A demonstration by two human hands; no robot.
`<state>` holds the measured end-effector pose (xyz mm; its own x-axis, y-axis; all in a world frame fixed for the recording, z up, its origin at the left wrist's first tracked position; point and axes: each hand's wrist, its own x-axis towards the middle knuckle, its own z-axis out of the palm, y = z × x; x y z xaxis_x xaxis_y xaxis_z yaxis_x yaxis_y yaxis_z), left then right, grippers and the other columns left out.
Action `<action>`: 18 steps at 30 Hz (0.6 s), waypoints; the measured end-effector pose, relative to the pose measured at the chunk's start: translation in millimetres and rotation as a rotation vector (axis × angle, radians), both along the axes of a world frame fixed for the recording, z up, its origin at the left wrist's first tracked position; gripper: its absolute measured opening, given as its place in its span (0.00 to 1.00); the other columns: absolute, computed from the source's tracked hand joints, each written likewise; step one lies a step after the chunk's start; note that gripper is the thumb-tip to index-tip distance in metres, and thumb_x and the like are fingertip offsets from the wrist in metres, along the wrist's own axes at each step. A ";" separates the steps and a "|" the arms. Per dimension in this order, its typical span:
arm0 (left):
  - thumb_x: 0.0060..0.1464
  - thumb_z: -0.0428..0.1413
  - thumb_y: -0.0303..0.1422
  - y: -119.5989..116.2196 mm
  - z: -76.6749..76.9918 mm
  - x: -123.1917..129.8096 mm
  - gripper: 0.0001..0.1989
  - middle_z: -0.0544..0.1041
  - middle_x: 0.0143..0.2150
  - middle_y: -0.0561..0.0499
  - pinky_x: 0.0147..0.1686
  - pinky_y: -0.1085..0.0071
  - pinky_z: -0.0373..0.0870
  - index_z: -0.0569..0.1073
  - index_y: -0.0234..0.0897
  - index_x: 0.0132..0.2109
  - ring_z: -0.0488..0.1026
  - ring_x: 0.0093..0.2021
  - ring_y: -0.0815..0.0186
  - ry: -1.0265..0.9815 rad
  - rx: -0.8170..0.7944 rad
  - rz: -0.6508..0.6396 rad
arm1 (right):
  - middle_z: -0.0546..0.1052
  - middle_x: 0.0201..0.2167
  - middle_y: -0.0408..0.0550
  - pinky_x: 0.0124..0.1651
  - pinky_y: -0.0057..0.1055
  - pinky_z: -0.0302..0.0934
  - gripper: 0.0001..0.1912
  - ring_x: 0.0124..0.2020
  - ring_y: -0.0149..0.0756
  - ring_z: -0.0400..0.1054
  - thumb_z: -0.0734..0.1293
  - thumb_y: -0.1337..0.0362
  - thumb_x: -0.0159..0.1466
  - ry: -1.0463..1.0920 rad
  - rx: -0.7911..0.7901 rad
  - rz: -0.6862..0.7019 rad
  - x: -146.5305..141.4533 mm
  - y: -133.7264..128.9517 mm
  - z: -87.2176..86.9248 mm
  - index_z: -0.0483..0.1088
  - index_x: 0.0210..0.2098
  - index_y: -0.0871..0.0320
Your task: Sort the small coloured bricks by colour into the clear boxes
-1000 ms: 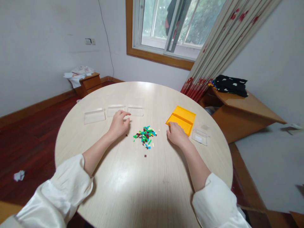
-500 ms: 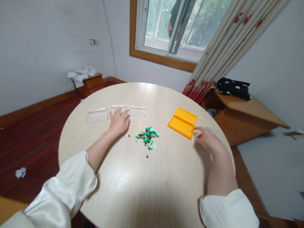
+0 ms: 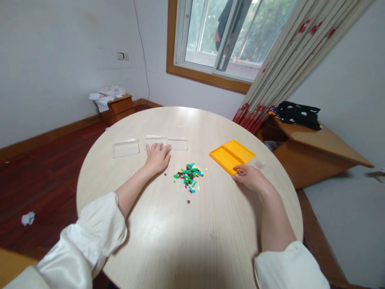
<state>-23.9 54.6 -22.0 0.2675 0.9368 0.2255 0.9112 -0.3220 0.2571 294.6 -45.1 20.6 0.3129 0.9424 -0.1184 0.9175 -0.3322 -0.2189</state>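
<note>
My left hand lies at the near edge of the middle clear plastic box, fingers spread and bent over its rim. One clear box is on its left and another on its right. Between my hands a pile of small toy building bricks in green, blue, brown, yellow and white is scattered on the table. My right hand pinches the near corner of a yellow two-part tray, which sits at an angle. Something transparent shows just behind that hand.
The round pale wooden table holds all of these. One brown brick lies apart, nearer to me. Beyond the table are a window, a flowered curtain, a small cabinet with papers and a tilted wooden desk.
The yellow tray has turned on the table, its near corner shifting left and toward me with my right hand. My left hand stays by the middle box. The view has shifted slightly.
</note>
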 end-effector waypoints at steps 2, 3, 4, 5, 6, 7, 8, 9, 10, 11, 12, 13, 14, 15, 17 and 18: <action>0.58 0.45 0.37 -0.8 0.2 1.5 0.22 0.63 0.60 0.41 0.60 0.42 0.39 0.64 0.40 0.59 0.54 0.61 0.49 0.006 -0.004 -0.017 | 0.78 0.36 0.53 0.37 0.28 0.61 0.18 0.37 0.38 0.72 0.68 0.61 0.55 0.011 0.008 0.006 -2.6 0.7 -0.2 0.73 0.44 0.61; 0.58 0.45 0.36 -1.0 -0.1 2.1 0.22 0.63 0.60 0.42 0.60 0.42 0.39 0.64 0.40 0.59 0.54 0.61 0.49 0.008 -0.002 -0.023 | 0.78 0.36 0.54 0.37 0.28 0.61 0.19 0.37 0.39 0.72 0.68 0.60 0.55 0.011 0.012 0.015 -4.0 1.0 -0.4 0.73 0.44 0.61; 0.58 0.45 0.36 -1.0 -0.4 2.6 0.22 0.63 0.60 0.42 0.60 0.42 0.39 0.64 0.40 0.59 0.54 0.61 0.49 0.010 0.000 -0.027 | 0.78 0.36 0.54 0.37 0.29 0.61 0.20 0.37 0.40 0.71 0.68 0.58 0.55 0.004 0.019 0.029 -5.4 1.4 -0.9 0.73 0.44 0.62; 0.58 0.45 0.36 -1.0 -0.9 2.9 0.22 0.63 0.60 0.42 0.60 0.43 0.40 0.64 0.40 0.59 0.54 0.61 0.49 0.011 0.004 -0.029 | 0.77 0.36 0.55 0.37 0.30 0.60 0.22 0.36 0.40 0.71 0.68 0.56 0.55 -0.008 0.027 0.041 -6.7 1.9 -1.5 0.73 0.45 0.63; 0.58 0.45 0.36 -0.8 -1.4 3.1 0.22 0.63 0.60 0.43 0.60 0.43 0.40 0.64 0.40 0.58 0.54 0.61 0.49 0.010 0.008 -0.031 | 0.77 0.36 0.56 0.36 0.30 0.60 0.23 0.35 0.41 0.71 0.68 0.54 0.55 -0.024 0.038 0.049 -8.1 2.6 -2.3 0.72 0.45 0.63; 0.58 0.45 0.36 -0.7 -1.9 3.2 0.22 0.63 0.60 0.43 0.60 0.42 0.41 0.64 0.40 0.58 0.54 0.61 0.49 0.009 0.012 -0.034 | 0.77 0.36 0.56 0.35 0.30 0.59 0.23 0.35 0.41 0.70 0.67 0.54 0.55 -0.041 0.052 0.051 -9.4 3.5 -3.4 0.72 0.44 0.63; 0.58 0.46 0.36 -0.6 -2.3 3.3 0.22 0.63 0.60 0.43 0.60 0.42 0.41 0.64 0.40 0.58 0.55 0.60 0.49 0.005 0.016 -0.037 | 0.77 0.36 0.55 0.35 0.30 0.59 0.21 0.35 0.41 0.70 0.67 0.54 0.56 -0.057 0.068 0.047 -10.7 4.6 -4.5 0.72 0.43 0.62; 0.57 0.46 0.36 -0.5 -2.8 3.3 0.21 0.64 0.60 0.43 0.59 0.42 0.41 0.64 0.40 0.58 0.55 0.60 0.49 0.000 0.020 -0.041 | 0.77 0.35 0.55 0.34 0.30 0.58 0.19 0.35 0.40 0.70 0.66 0.55 0.57 -0.071 0.084 0.042 -11.8 5.8 -5.7 0.73 0.41 0.62; 0.57 0.46 0.36 -0.5 -3.1 3.2 0.21 0.64 0.60 0.43 0.59 0.42 0.41 0.65 0.40 0.58 0.55 0.60 0.48 -0.007 0.022 -0.045 | 0.77 0.35 0.54 0.33 0.30 0.57 0.16 0.35 0.40 0.69 0.65 0.56 0.58 -0.080 0.096 0.038 -12.7 7.1 -6.8 0.73 0.39 0.61; 0.57 0.46 0.36 -0.5 -3.3 3.1 0.21 0.64 0.60 0.44 0.59 0.42 0.41 0.65 0.40 0.57 0.55 0.60 0.48 -0.013 0.023 -0.048 | 0.76 0.34 0.54 0.33 0.29 0.56 0.14 0.34 0.40 0.69 0.64 0.57 0.59 -0.084 0.103 0.039 -13.3 8.3 -7.8 0.73 0.37 0.60; 0.57 0.47 0.36 -0.4 -3.5 2.9 0.21 0.64 0.60 0.44 0.59 0.42 0.41 0.65 0.40 0.57 0.56 0.59 0.48 -0.020 0.025 -0.051 | 0.76 0.33 0.53 0.33 0.29 0.56 0.12 0.34 0.39 0.68 0.64 0.59 0.59 -0.083 0.106 0.044 -13.4 9.4 -8.6 0.73 0.36 0.60; 0.57 0.47 0.36 -0.3 -3.6 2.7 0.20 0.65 0.60 0.44 0.59 0.43 0.41 0.66 0.40 0.56 0.56 0.59 0.49 -0.027 0.027 -0.055 | 0.76 0.33 0.53 0.32 0.29 0.55 0.11 0.33 0.38 0.68 0.63 0.60 0.59 -0.075 0.107 0.049 -13.0 10.3 -9.4 0.73 0.35 0.60; 0.57 0.47 0.36 -0.1 -3.6 2.5 0.20 0.65 0.59 0.44 0.58 0.43 0.41 0.66 0.41 0.56 0.56 0.59 0.49 -0.035 0.030 -0.059 | 0.76 0.32 0.53 0.32 0.29 0.55 0.10 0.33 0.38 0.68 0.63 0.61 0.59 -0.063 0.110 0.054 -12.2 11.0 -10.2 0.73 0.34 0.60; 0.57 0.48 0.35 0.3 -3.6 2.2 0.19 0.66 0.59 0.45 0.58 0.43 0.41 0.67 0.41 0.55 0.57 0.59 0.49 -0.044 0.033 -0.064 | 0.75 0.31 0.52 0.32 0.28 0.55 0.09 0.32 0.37 0.67 0.63 0.62 0.59 -0.049 0.118 0.059 -10.9 11.6 -10.9 0.73 0.33 0.60; 0.57 0.48 0.34 1.6 -3.4 1.4 0.17 0.69 0.56 0.45 0.57 0.45 0.42 0.69 0.41 0.53 0.59 0.57 0.51 -0.070 0.039 -0.073 | 0.75 0.30 0.52 0.33 0.28 0.55 0.08 0.31 0.36 0.66 0.63 0.63 0.59 -0.029 0.149 0.079 -7.8 12.4 -12.5 0.72 0.30 0.61; 0.57 0.48 0.33 2.5 -3.2 1.0 0.15 0.71 0.54 0.45 0.57 0.46 0.44 0.70 0.41 0.51 0.60 0.56 0.52 -0.085 0.042 -0.076 | 0.75 0.29 0.51 0.32 0.28 0.54 0.08 0.31 0.36 0.66 0.63 0.63 0.58 -0.019 0.168 0.093 -6.2 12.8 -13.3 0.72 0.29 0.60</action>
<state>-22.9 57.2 -25.2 0.3159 0.9039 0.2884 0.8593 -0.4014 0.3170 288.5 -32.3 7.3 0.2247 0.9733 0.0476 0.9468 -0.2065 -0.2467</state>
